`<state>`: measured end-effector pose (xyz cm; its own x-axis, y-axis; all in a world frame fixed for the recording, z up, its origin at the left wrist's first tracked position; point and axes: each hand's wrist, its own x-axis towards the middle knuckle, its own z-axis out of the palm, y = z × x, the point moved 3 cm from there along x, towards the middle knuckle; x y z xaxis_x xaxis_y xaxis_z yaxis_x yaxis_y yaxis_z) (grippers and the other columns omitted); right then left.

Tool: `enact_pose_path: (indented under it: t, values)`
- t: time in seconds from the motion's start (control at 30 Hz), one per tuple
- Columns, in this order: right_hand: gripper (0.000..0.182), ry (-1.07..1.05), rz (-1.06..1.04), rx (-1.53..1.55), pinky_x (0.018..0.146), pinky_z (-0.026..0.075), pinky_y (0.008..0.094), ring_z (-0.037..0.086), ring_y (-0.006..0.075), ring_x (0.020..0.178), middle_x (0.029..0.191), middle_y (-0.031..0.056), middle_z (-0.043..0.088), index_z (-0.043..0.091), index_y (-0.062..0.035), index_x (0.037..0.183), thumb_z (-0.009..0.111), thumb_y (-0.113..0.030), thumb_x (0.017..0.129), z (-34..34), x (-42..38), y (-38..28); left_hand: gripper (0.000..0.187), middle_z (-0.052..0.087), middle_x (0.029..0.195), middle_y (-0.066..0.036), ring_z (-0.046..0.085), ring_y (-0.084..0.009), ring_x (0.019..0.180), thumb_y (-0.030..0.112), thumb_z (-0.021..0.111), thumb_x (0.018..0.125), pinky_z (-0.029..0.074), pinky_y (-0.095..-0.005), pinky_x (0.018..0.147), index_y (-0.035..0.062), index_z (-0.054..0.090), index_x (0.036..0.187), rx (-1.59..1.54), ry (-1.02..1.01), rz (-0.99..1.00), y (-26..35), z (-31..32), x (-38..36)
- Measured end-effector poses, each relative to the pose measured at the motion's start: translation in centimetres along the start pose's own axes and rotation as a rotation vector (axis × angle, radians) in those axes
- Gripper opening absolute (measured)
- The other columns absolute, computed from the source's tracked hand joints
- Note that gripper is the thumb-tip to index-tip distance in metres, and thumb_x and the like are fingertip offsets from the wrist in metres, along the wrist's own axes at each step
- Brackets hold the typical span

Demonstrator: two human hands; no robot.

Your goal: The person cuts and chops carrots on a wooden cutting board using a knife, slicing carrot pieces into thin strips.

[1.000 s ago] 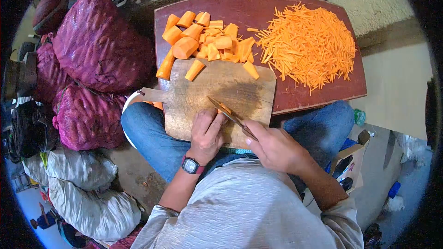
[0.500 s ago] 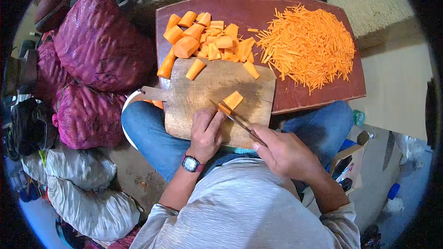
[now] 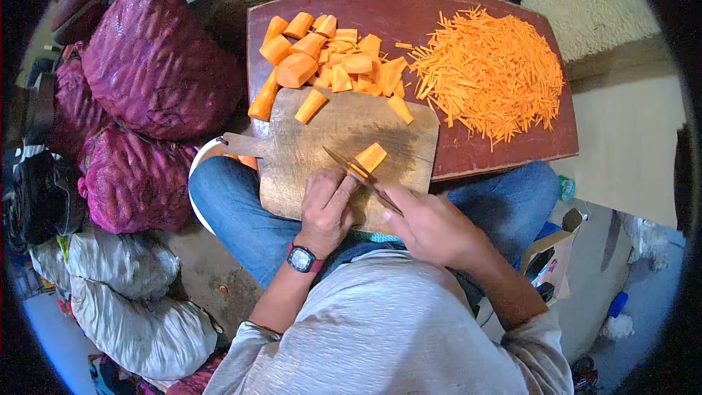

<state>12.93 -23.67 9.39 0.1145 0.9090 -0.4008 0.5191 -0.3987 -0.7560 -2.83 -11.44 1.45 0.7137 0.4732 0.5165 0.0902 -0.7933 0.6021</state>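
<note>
A wooden cutting board point(image 3: 303, 150) with a short handle lies across my lap and the edge of a red table. My right hand point(image 3: 435, 225) is closed around a knife point(image 3: 338, 159), whose blade slants up and left over a carrot piece point(image 3: 371, 157). My left hand point(image 3: 326, 208), with a watch on the wrist, presses its bent fingers on the near end of that carrot piece, right beside the blade. Two more carrot pieces, one left point(image 3: 311, 106) and one right point(image 3: 400, 110), rest near the board's far edge.
On the red table point(image 3: 395, 11) sit a heap of carrot chunks point(image 3: 296, 69) at the left and a mound of carrot sticks point(image 3: 493, 73) at the right. Purple mesh sacks point(image 3: 157, 58) and white sacks point(image 3: 142, 322) stand to my left. An open box point(image 3: 559, 256) is at the right.
My right hand and the knife have moved slightly left, with the blade now lying further across the carrot piece. My left hand stays about where it was.
</note>
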Motion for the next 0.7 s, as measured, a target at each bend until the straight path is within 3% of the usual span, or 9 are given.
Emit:
enact_pose_path:
  t: [0.2, 0.27, 0.57, 0.7]
  values:
    - [0.040, 0.077, -0.115, -0.022, 0.079, 0.056, 0.0640, 0.070, 0.0553, 0.094, 0.101, 0.0335, 0.072, 0.050, -0.0009, 0.139, 0.061, -0.021, 0.107, 0.5, 1.6, 0.8, 0.053, 0.068, 0.108, -0.019, 0.068, -0.0392, 0.098, -0.012, 0.070, 0.066, 0.055, -0.0485, 0.088, -0.0028, 0.073, 0.118, 0.016, 0.013, -0.004, 0.0, 0.0, -0.2]
    - [0.039, 0.067, -0.059, 0.002, 0.084, 0.057, 0.0585, 0.069, 0.0539, 0.102, 0.107, 0.0341, 0.071, 0.054, 0.0001, 0.140, 0.061, -0.016, 0.105, -0.3, 0.1, 0.1, 0.052, 0.068, 0.107, -0.018, 0.068, -0.0391, 0.098, -0.011, 0.071, 0.066, 0.055, -0.0482, 0.088, -0.0026, 0.073, 0.117, 0.006, 0.010, -0.014, -0.1, 0.0, -0.2]
    - [0.049, -0.077, 0.118, 0.010, 0.082, 0.057, 0.0560, 0.070, 0.0524, 0.103, 0.116, 0.0331, 0.071, 0.053, 0.0001, 0.146, 0.065, -0.020, 0.103, -2.4, -3.5, -2.1, 0.052, 0.068, 0.106, -0.017, 0.068, -0.0380, 0.097, -0.011, 0.071, 0.069, 0.055, -0.0490, 0.088, -0.0017, 0.073, 0.120, -0.027, 0.016, -0.016, 0.0, -0.2, 0.0]
    - [0.048, -0.079, 0.127, -0.002, 0.082, 0.057, 0.0563, 0.070, 0.0524, 0.101, 0.111, 0.0326, 0.072, 0.053, 0.0001, 0.145, 0.065, -0.020, 0.103, -2.1, -2.9, -2.0, 0.051, 0.068, 0.106, -0.017, 0.067, -0.0384, 0.097, -0.010, 0.070, 0.068, 0.054, -0.0500, 0.089, -0.0020, 0.073, 0.119, -0.022, 0.020, -0.005, -0.1, -0.1, -0.1]
